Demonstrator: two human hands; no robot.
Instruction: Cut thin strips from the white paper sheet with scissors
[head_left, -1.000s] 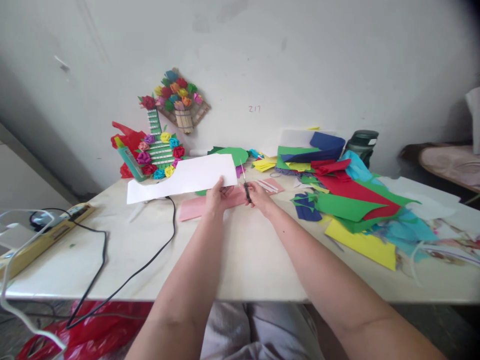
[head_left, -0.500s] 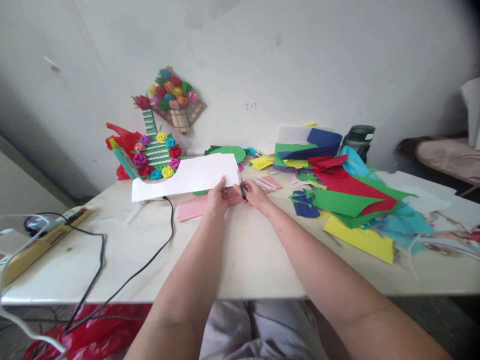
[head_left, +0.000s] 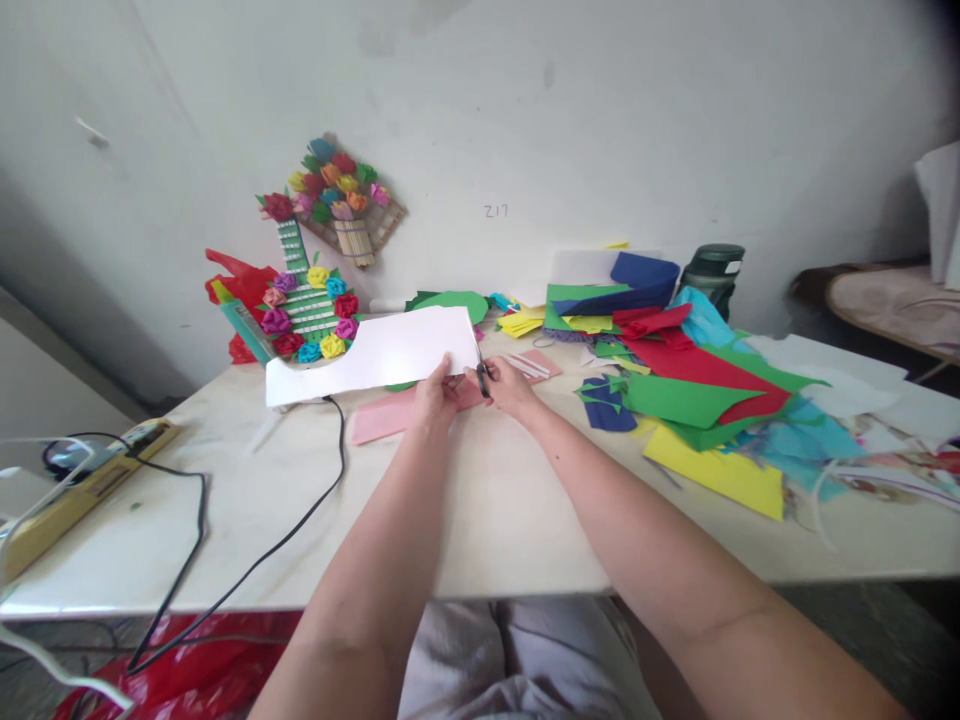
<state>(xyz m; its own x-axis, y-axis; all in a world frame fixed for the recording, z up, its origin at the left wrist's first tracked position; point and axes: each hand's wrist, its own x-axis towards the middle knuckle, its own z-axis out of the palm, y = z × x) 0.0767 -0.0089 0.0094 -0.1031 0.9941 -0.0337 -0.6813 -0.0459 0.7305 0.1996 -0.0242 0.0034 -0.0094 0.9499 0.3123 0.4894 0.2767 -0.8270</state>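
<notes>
My left hand [head_left: 439,392] pinches the near right corner of a white sheet of paper [head_left: 375,352] and holds it up above the table. My right hand [head_left: 508,385] is closed around small black-handled scissors [head_left: 480,372], whose blades sit at the paper's right edge. Under both hands a pink sheet [head_left: 390,415] lies flat on the pale table [head_left: 480,510].
A heap of red, green, yellow and blue paper [head_left: 697,400] fills the right side. Paper-flower crafts [head_left: 311,310] stand at the back left against the wall. A black cable [head_left: 247,560] runs to a power strip [head_left: 75,485] on the left. A dark green bottle [head_left: 716,275] stands at the back.
The scissors have closed in from beside the paper to its right edge. The white sheet has shifted slightly right and towards me.
</notes>
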